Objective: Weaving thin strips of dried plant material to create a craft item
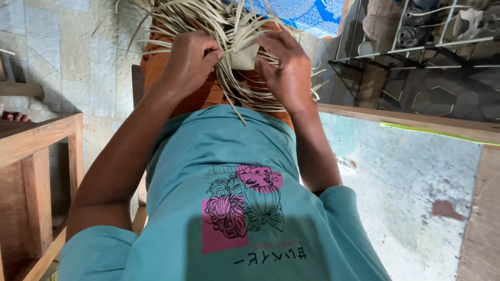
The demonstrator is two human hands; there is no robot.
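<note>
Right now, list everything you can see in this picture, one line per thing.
woven piece: one, pale straw, on the lap, gripped by both hands
loose strips: many, pale straw, fanning out from the woven piece
wooden frame: one, brown, at left
metal rack: one, grey, upper right
blue patterned cloth: one, top centre
tiled floor: pale grey, upper left
teal shirt: one, with a pink print
left hand: on the woven piece
right hand: on the woven piece

A wooden chair (39, 156) stood at the left on the tiled floor (62, 57). A metal rack (416, 47) stood at the right, beside a blue patterned cloth (312, 13).
</note>
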